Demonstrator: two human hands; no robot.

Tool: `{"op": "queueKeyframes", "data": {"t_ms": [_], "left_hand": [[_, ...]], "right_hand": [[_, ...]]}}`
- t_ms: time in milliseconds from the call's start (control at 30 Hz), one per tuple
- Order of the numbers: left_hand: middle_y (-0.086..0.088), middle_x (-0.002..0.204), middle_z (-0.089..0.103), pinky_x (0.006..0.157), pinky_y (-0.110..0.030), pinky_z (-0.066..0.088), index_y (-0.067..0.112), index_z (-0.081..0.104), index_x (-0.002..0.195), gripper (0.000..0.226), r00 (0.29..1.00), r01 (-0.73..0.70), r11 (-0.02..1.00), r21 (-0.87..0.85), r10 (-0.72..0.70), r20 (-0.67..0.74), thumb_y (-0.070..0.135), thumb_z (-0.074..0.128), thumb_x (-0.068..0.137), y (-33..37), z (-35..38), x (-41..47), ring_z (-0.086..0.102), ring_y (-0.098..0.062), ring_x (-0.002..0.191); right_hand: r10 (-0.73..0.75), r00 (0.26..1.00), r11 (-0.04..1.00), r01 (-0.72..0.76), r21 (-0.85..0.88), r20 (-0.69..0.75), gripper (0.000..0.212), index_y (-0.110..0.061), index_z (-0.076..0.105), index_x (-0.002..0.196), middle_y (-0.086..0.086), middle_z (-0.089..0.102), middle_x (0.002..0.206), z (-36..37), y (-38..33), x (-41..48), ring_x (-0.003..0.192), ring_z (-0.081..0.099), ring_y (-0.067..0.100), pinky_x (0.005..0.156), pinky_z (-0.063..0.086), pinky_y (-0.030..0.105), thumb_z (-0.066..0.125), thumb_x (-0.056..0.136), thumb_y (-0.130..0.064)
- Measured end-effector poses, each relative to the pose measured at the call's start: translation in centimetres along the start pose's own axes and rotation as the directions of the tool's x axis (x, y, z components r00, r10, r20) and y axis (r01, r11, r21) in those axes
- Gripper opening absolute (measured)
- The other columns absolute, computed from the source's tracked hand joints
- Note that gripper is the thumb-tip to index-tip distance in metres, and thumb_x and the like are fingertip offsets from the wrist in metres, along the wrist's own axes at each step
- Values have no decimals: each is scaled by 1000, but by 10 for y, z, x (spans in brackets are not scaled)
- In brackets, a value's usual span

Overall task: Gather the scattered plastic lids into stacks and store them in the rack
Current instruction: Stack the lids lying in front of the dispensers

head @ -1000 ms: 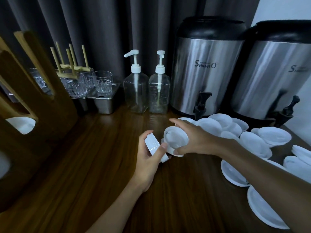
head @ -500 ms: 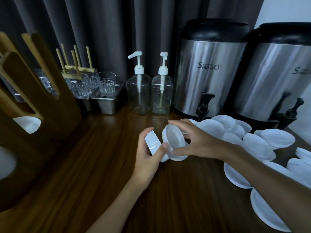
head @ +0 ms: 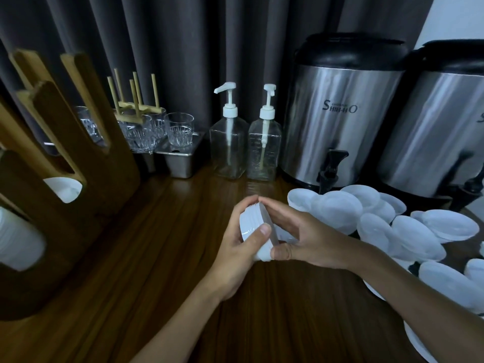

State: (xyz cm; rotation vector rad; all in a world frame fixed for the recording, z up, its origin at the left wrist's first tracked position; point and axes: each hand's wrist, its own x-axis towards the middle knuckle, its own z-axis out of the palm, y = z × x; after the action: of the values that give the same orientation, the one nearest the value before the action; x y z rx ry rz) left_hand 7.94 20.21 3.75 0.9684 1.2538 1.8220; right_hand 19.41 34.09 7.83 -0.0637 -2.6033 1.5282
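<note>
A small stack of white plastic lids (head: 252,222) stands on edge above the wooden counter, between both hands. My left hand (head: 235,252) grips it from the left, thumb across the front. My right hand (head: 303,239) closes on its right side, fingers over the top and thumb under the bottom edge. Several loose white lids (head: 408,231) lie scattered on the counter to the right. The wooden rack (head: 73,195) stands at the left, with white lids (head: 64,188) showing through its slots.
Two steel drink dispensers (head: 337,116) with black taps stand at the back right, behind the loose lids. Two clear pump bottles (head: 229,142) and glasses (head: 180,129) on a steel tray line the back. A dark curtain hangs behind.
My right hand has brought its lid against the stack in my left hand, and the two hands have closed together. The view has shifted slightly.
</note>
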Motion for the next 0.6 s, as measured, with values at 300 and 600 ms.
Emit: {"op": "queueKeyframes", "data": {"t_ms": [300,600], "left_hand": [[-8,133,54,92,-52,57,54,48,132,63,997,-62,996,69,59,47,53,73,74,2,4,2,60,-33,121],[21,106,59,81,-24,54,25,50,125,51,990,-140,946,292,134,42,38,70,81,-14,-6,5,61,-3,103]], "right_hand": [[-32,998,965,18,-260,-50,100,-22,18,159,-5,47,150,0,5,-3,139,45,12,109,46,42,58,82,-72],[103,994,957,-94,-275,22,92,-42,20,155,-12,51,144,-2,30,-3,133,49,7,108,46,44,74,82,-58]]}}
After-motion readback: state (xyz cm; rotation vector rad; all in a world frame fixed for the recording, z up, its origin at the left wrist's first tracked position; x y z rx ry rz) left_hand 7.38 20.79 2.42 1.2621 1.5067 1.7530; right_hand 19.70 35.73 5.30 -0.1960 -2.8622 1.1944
